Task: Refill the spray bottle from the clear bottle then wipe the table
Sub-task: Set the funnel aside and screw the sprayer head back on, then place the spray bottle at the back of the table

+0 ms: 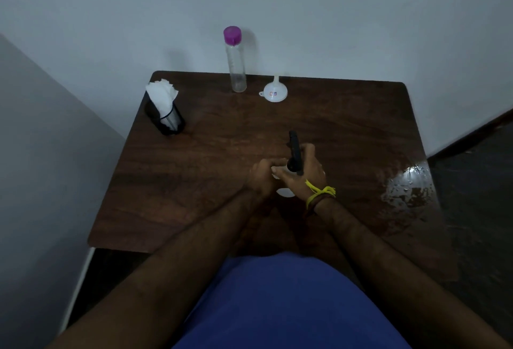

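Observation:
The spray bottle [286, 191] stands near the middle of the dark wooden table [194, 171]; only a bit of its white body shows between my hands. My left hand [261, 179] grips the body. My right hand [304, 171] grips the black spray head [294, 148] on top of it. The clear bottle [236, 65] with a purple cap stands upright at the table's far edge, apart from both hands. A white funnel [273, 91] lies mouth-down just to its right.
A black mesh holder [166, 118] with white paper tissues [162, 93] stands at the far left corner. A wet patch [408, 187] glistens at the table's right edge. Walls close in behind and to the left.

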